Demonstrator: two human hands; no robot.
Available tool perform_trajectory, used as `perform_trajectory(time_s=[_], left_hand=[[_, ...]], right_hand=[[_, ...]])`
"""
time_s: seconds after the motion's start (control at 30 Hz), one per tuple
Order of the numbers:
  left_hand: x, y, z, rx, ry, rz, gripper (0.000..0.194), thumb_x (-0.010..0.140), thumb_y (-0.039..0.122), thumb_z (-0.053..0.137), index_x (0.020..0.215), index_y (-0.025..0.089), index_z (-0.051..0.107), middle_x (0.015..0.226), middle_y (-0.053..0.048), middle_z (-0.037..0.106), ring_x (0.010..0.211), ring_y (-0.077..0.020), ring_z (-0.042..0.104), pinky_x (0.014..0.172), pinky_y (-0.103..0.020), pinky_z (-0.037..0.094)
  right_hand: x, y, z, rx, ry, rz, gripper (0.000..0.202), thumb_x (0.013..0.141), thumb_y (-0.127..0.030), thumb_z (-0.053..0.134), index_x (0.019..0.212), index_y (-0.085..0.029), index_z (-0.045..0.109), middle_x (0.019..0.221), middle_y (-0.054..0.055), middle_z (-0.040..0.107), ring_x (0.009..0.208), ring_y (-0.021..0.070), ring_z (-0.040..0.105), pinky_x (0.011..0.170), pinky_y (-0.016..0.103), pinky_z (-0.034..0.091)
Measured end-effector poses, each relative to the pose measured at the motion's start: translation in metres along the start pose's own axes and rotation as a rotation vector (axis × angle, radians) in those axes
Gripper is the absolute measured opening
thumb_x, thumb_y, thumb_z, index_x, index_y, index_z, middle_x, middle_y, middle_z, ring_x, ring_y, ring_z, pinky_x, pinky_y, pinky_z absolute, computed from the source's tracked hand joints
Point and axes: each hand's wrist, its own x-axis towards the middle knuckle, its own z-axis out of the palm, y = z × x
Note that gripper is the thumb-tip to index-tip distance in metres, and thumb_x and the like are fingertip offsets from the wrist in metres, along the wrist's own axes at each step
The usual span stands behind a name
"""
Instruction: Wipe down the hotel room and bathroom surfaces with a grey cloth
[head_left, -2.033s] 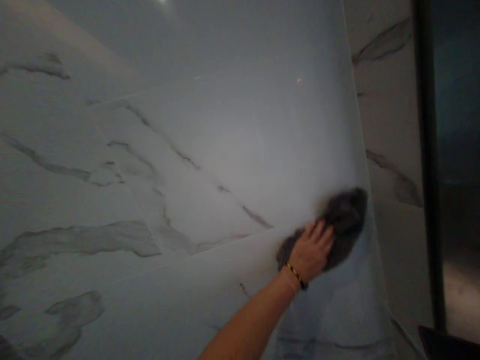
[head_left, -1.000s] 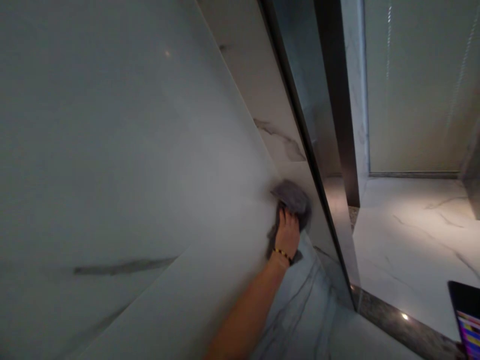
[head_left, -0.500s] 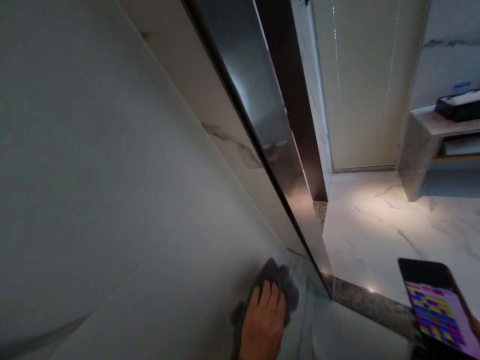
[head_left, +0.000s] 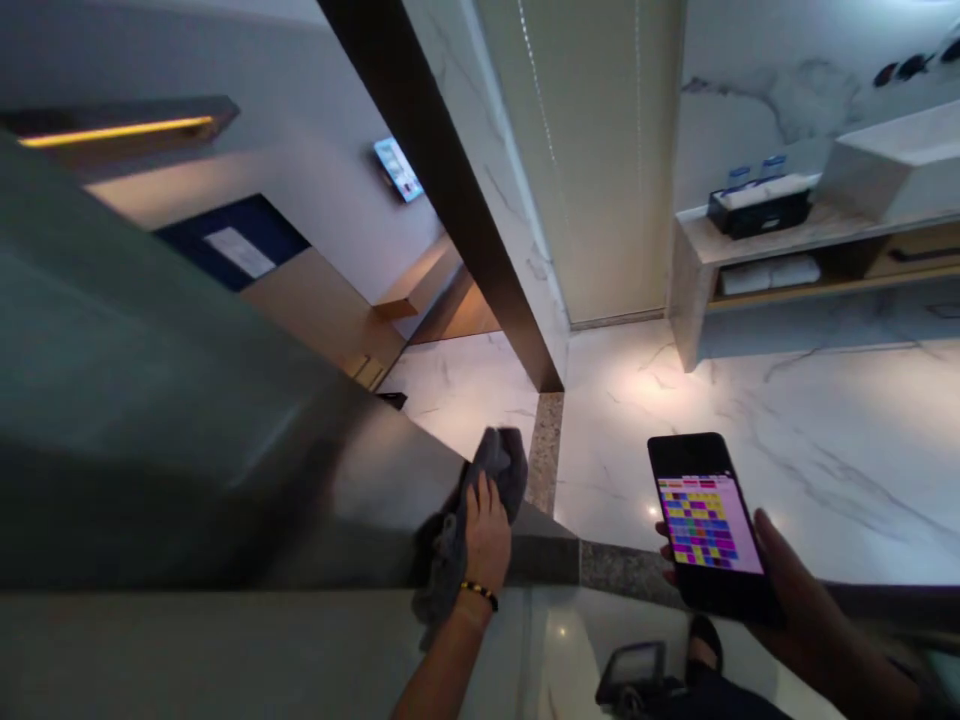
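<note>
My left hand (head_left: 489, 540), with a beaded bracelet (head_left: 478, 596) on its wrist, presses a bunched dark grey cloth (head_left: 448, 560) to the edge of a shiny metal door frame (head_left: 367, 460). Part of the cloth sticks out past the fingertips, and the rest hangs below the palm. On the right, my right hand (head_left: 784, 580) is wrapped round a black smartphone (head_left: 701, 520). Its lit screen shows a grid of coloured cells, mostly yellow, blue and magenta. The phone is held up, apart from the frame.
A dark upright post (head_left: 457, 200) stands beyond the frame. Farther right, a marble counter (head_left: 694, 235) bears a black tissue box (head_left: 757, 210), with rolled towels (head_left: 772, 274) on the shelf beneath. A stone threshold strip (head_left: 630, 570) crosses the marble floor (head_left: 615, 470). A foot (head_left: 705, 645) shows below.
The view has turned to the right. My left hand has gone with the cloth from the pale wall surface to the metal frame's edge. My right hand and the phone are more fully in view.
</note>
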Motion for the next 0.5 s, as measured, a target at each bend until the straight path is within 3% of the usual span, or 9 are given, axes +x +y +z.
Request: perform_trajectory(time_s=[0.07, 0.17, 0.23, 0.33, 0.4, 0.5], left_hand=[[0.005, 0.037, 0.058, 0.002, -0.336, 0.132, 0.045, 0.09, 0.013, 0.034, 0.127, 0.003, 0.058, 0.147, -0.02, 0.038, 0.144, -0.035, 0.016, 0.119, -0.055, 0.011], [0.012, 0.07, 0.11, 0.009, -0.536, 0.256, 0.041, 0.087, 0.013, 0.039, 0.118, 0.005, 0.065, 0.139, -0.019, 0.048, 0.141, -0.0334, 0.026, 0.117, -0.051, 0.019], [0.02, 0.079, 0.126, 0.024, -0.596, 0.314, 0.042, 0.084, 0.011, 0.04, 0.117, 0.006, 0.065, 0.136, -0.019, 0.052, 0.139, -0.0322, 0.031, 0.115, -0.05, 0.023], [0.041, 0.083, 0.14, 0.027, -0.66, 0.389, 0.046, 0.082, 0.007, 0.038, 0.118, 0.01, 0.065, 0.129, -0.016, 0.059, 0.136, -0.0274, 0.038, 0.112, -0.047, 0.026], [0.059, 0.086, 0.147, 0.016, -0.683, 0.42, 0.047, 0.082, 0.006, 0.036, 0.115, 0.015, 0.068, 0.123, -0.013, 0.064, 0.132, -0.0245, 0.044, 0.11, -0.045, 0.029], [0.097, 0.089, 0.157, -0.008, -0.7, 0.431, 0.046, 0.08, 0.005, 0.038, 0.11, 0.017, 0.071, 0.116, -0.013, 0.068, 0.124, -0.0239, 0.052, 0.108, -0.042, 0.032]], right_hand=[[-0.004, -0.022, -0.005, 0.028, 0.004, -0.038, 0.063, 0.072, -0.065, 0.074, 0.117, -0.022, 0.068, 0.125, 0.015, 0.058, 0.11, 0.0371, 0.057, 0.09, 0.046, 0.051], [-0.009, -0.048, -0.012, 0.009, -0.047, -0.064, 0.058, 0.076, -0.063, 0.073, 0.117, -0.022, 0.068, 0.124, 0.014, 0.059, 0.112, 0.0347, 0.056, 0.096, 0.043, 0.048], [-0.009, -0.061, -0.014, 0.011, -0.06, -0.103, 0.056, 0.078, -0.062, 0.072, 0.116, -0.022, 0.069, 0.123, 0.014, 0.059, 0.109, 0.0347, 0.058, 0.096, 0.043, 0.047], [-0.003, -0.075, -0.013, 0.067, 0.035, -0.172, 0.056, 0.074, -0.06, 0.076, 0.113, -0.02, 0.07, 0.122, 0.015, 0.06, 0.105, 0.0359, 0.06, 0.092, 0.043, 0.051], [0.005, -0.084, -0.013, 0.101, 0.078, -0.185, 0.055, 0.074, -0.056, 0.077, 0.114, -0.019, 0.069, 0.124, 0.014, 0.059, 0.107, 0.0351, 0.059, 0.093, 0.042, 0.05], [0.026, -0.096, -0.011, 0.101, 0.038, -0.226, 0.048, 0.082, -0.049, 0.072, 0.119, -0.018, 0.066, 0.127, 0.013, 0.057, 0.111, 0.0338, 0.056, 0.095, 0.041, 0.048]])
